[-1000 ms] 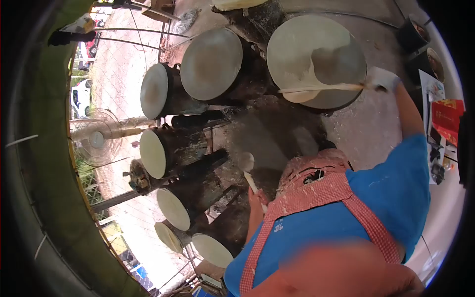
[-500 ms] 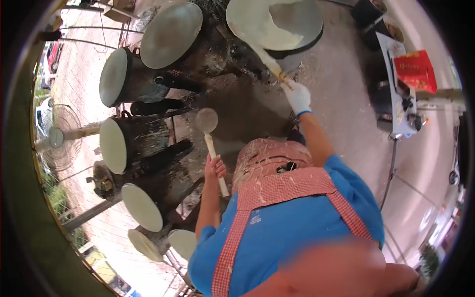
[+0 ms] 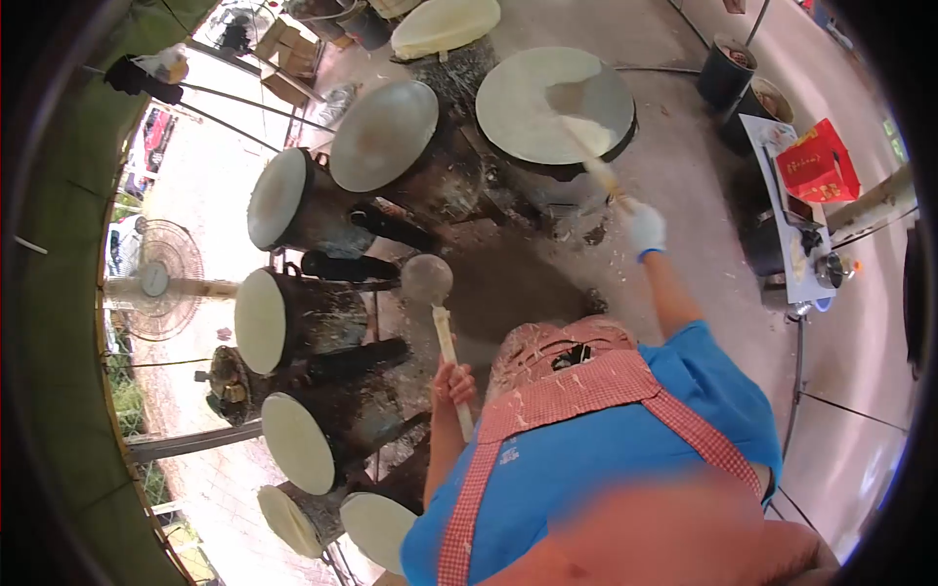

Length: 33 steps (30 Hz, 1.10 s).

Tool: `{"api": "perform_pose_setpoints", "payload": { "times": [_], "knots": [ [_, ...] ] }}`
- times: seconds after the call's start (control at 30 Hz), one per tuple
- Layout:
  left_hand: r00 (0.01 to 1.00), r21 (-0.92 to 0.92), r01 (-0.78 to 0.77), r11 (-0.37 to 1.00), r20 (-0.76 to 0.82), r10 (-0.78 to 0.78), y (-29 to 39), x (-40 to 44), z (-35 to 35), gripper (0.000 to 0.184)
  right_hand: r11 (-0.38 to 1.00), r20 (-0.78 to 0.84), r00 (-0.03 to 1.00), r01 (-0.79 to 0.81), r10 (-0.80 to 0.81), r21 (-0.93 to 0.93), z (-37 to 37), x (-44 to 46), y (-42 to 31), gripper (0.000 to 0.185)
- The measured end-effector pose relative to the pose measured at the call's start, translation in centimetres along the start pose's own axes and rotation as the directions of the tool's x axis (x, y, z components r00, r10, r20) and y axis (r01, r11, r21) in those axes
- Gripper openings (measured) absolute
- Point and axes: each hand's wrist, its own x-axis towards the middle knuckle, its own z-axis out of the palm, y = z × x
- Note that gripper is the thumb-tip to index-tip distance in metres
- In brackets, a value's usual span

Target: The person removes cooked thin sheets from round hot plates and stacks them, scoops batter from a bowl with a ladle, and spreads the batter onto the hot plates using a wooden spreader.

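My left hand (image 3: 452, 384) is wrapped round the pale handle of a ladle (image 3: 427, 280), whose round bowl points away from me. My right hand (image 3: 645, 230), in a white glove, grips the handle of a batter spreader (image 3: 597, 168). Its far end rests on a large round griddle (image 3: 508, 117). Pale batter (image 3: 518, 86) coats much of that griddle, and a greyer patch shows at its upper right middle. The spreader's blade is blurred against the batter.
Several more round griddles on dark stands curve down the left, including a greyish one (image 3: 386, 135) and a cream-coated one (image 3: 259, 320). A fan (image 3: 154, 279) stands beyond them. At right, a narrow table (image 3: 806, 278) bears a red bag (image 3: 819, 164); dark buckets (image 3: 725, 73) stand behind it.
The spreader has moved over the griddle, and the batter's outline and the bare patch have changed, with the patch smaller. The ladle stays in my left hand. The whole view has shifted.
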Motion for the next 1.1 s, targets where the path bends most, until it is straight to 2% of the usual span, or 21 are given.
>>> {"api": "perform_pose_setpoints", "payload": {
  "times": [0.07,0.13,0.17,0.2,0.27,0.33,0.43,0.47,0.5,0.53,0.6,0.67,0.73,0.77,0.8,0.83,0.87,0.93,0.97,1.03,1.1],
  "knots": [
    [0.987,0.005,0.043,0.999,0.158,-0.043,-0.4,0.2,-0.3,0.044,0.994,0.044,0.998,-0.043,0.048,-0.103,-1.7,2.0,0.1,0.031],
    [0.99,-0.002,0.051,0.999,0.131,-0.051,-0.9,0.7,-1.6,0.042,0.968,-0.153,0.988,0.053,-0.015,0.247,-1.4,3.5,-1.9,0.031],
    [0.994,-0.102,0.082,0.991,0.079,-0.074,-1.3,1.2,-2.4,0.042,0.959,-0.09,0.995,-0.009,0.036,0.282,0.8,4.6,-2.6,0.035],
    [0.995,-0.141,0.092,0.986,0.06,-0.084,-1.2,1.9,-2.3,0.042,0.97,-0.15,0.976,0.184,-0.16,0.157,2.4,4.4,-3.8,0.034],
    [0.994,-0.132,0.085,0.988,-0.063,-0.094,-1.3,2.9,-1.7,0.034,0.976,0.038,0.975,0.216,-0.217,0.041,0.9,1.1,-4.6,0.031],
    [0.983,-0.059,0.078,0.995,-0.161,-0.087,-1.2,3.4,0.0,0.03,0.997,-0.061,0.995,0.082,-0.081,0.006,0.8,1.6,-0.1,0.03],
    [0.99,-0.01,0.05,0.999,-0.129,-0.051,-1.5,3.1,1.4,0.022,0.998,0.04,0.999,-0.008,0.01,-0.057,-2.5,5.9,2.6,0.034],
    [0.988,0.042,0.064,0.997,-0.145,-0.058,-1.2,3.5,1.0,0.022,0.998,-0.079,0.997,0.001,0.003,0.055,-2.6,7.2,1.1,0.033],
    [0.983,-0.102,0.1,0.99,-0.142,-0.113,-1.1,4.1,1.0,0.022,0.988,-0.196,0.981,0.021,0.01,0.155,-2.3,7.7,-0.1,0.033],
    [0.979,-0.243,0.128,0.962,-0.124,-0.162,-1.3,5.0,0.9,0.021,0.994,-0.192,0.981,0.001,0.021,0.111,-0.6,7.9,-0.8,0.033],
    [0.964,-0.238,0.17,0.956,-0.162,-0.212,-0.6,6.0,1.9,0.027,0.97,0.007,0.98,0.195,-0.197,-0.147,0.5,4.5,-0.8,0.033],
    [0.919,0.293,0.126,0.948,-0.393,0.0,-1.3,6.1,4.4,0.033,0.984,0.075,0.983,0.17,-0.167,-0.046,0.5,1.8,2.7,0.035],
    [0.962,0.02,0.237,0.971,-0.144,-0.232,0.0,7.6,0.7,0.031,0.998,-0.001,0.998,0.067,-0.067,0.021,-3.8,4.6,2.9,0.036],
    [0.946,-0.103,0.242,0.965,-0.197,-0.259,-0.2,7.6,1.3,0.032,0.995,-0.037,0.998,-0.05,0.054,0.086,-5.1,5.2,3.2,0.036],
    [0.922,-0.229,0.239,0.944,-0.252,-0.294,-0.3,7.4,1.8,0.033,0.993,-0.131,0.991,-0.005,0.021,0.12,-4.6,7.6,2.6,0.037],
    [0.916,-0.236,0.225,0.945,-0.279,-0.288,-0.8,8.1,2.0,0.03,0.989,-0.23,0.973,0.049,-0.016,0.137,-4.3,10.0,1.8,0.038],
    [0.909,-0.242,0.211,0.947,-0.306,-0.281,-1.3,8.8,2.1,0.027,0.992,-0.213,0.977,0.032,-0.004,0.126,-3.9,9.7,1.8,0.038],
    [0.89,-0.403,0.203,0.893,-0.305,-0.34,-1.5,9.9,3.8,0.023,0.982,-0.066,0.986,0.147,-0.156,-0.121,-2.2,8.4,1.5,0.037],
    [0.887,-0.447,0.203,0.871,-0.293,-0.357,-1.4,10.6,4.1,0.023,0.982,-0.013,0.986,0.164,-0.166,-0.094,-1.5,6.0,3.6,0.036],
    [0.92,-0.307,0.305,0.901,-0.151,-0.363,-1.7,10.3,1.7,0.024,0.978,0.022,0.98,0.198,-0.197,-0.068,-2.0,6.3,6.4,0.035],
    [0.939,-0.314,0.315,0.896,-0.034,-0.342,-2.7,12.1,-0.2,0.025,0.978,-0.1,0.995,0.008,0.013,0.208,-4.5,8.3,6.6,0.036]
  ]
}}
